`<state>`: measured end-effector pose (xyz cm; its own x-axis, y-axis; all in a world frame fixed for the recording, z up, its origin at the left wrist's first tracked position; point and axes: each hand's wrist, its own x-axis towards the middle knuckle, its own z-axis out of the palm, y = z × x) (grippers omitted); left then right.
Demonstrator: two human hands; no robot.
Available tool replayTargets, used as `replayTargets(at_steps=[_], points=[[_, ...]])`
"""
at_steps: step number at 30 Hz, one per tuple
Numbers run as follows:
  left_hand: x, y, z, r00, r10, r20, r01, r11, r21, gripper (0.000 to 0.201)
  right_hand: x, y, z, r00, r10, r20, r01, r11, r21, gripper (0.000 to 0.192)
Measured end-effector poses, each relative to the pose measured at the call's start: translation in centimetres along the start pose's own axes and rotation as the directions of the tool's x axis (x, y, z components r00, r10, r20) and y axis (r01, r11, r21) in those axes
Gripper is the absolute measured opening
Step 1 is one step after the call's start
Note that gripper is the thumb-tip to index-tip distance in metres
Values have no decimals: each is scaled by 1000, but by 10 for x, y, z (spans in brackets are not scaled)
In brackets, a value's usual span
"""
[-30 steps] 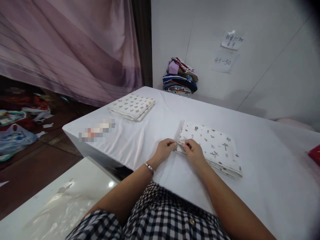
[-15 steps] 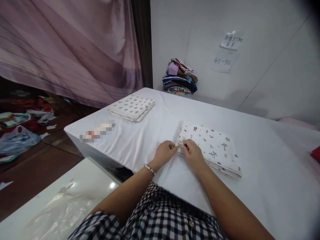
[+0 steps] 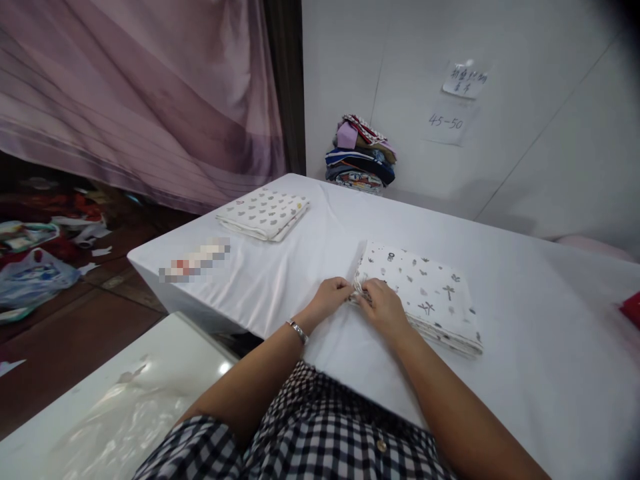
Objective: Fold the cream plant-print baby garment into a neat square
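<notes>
On the worktop, head view: folded printed cloth [image 3: 425,293] lies flat near the front edge, on the white cover of the worktop [image 3: 525,347].
Cloth pattern: white ground with small grey and dark motifs; several layers show along the near edge.
Left hand [image 3: 327,300]: fingers curled, fingertips pinching the near left corner of the folded printed cloth; a metal bracelet [image 3: 299,330] sits on the wrist.
Right hand [image 3: 383,308]: fingers bent, pinching the same corner from the other side, knuckles resting on the cloth's near edge.
Hand spacing: fingertips of both hands meet at the corner, touching or almost touching.
Second folded cloth [image 3: 263,213]: lies flat near the far left corner of the worktop, well apart from both hands.
Clothes pile [image 3: 361,155]: stacked at the far edge against the white wall.
Wall notes [image 3: 453,100]: two paper sheets stuck above the worktop.
Left background: mauve curtain [image 3: 140,100] hanging above a cluttered floor.
</notes>
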<state>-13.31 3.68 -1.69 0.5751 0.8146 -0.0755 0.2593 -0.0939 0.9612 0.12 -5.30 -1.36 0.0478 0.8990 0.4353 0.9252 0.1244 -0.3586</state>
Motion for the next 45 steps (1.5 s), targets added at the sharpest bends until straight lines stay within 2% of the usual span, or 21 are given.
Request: replayTargets(at_steps=[3, 5, 8, 11, 17, 23, 29, 34, 40, 45], points=[[-1, 2, -2, 996, 5, 85, 4, 995, -103, 24, 0, 2, 0, 998, 68, -1, -68, 996, 53, 8], [-3, 2, -4, 997, 46, 59, -41, 996, -80, 26, -1, 3, 0, 985, 168, -24, -163, 976, 143, 10], [-11, 1, -4, 992, 106, -71, -95, 984, 151, 26, -2, 4, -1, 959, 279, -52, -255, 926, 279, 14], [-20, 1, -2, 985, 141, -97, -94, 918, 386, 28, -2, 4, -2, 953, 294, -65, -259, 910, 325, 15], [-17, 3, 5, 989, 117, -90, -54, 851, 523, 34, -2, 2, -2, 958, 267, -102, -222, 921, 321, 14], [-7, 9, 13, 991, 97, -88, -38, 853, 520, 29, -3, 4, -2, 968, 230, -104, -190, 935, 299, 14], [3, 7, 0, 994, 3, -106, 39, 919, 393, 19, -3, 4, 0, 979, 179, -98, -143, 945, 295, 13], [2, 2, -6, 999, 7, -53, 15, 914, 405, 23, -1, 1, 5, 997, 70, -20, -67, 988, 139, 12], [-2, 2, -6, 999, 14, -31, -3, 947, 321, 28, 1, -5, -1, 994, 18, -107, -15, 1000, 27, 16], [1, -2, -9, 1000, 2, 0, -2, 956, 295, 26, 3, -6, 7, 1000, -20, 7, 21, 996, -86, 13]])
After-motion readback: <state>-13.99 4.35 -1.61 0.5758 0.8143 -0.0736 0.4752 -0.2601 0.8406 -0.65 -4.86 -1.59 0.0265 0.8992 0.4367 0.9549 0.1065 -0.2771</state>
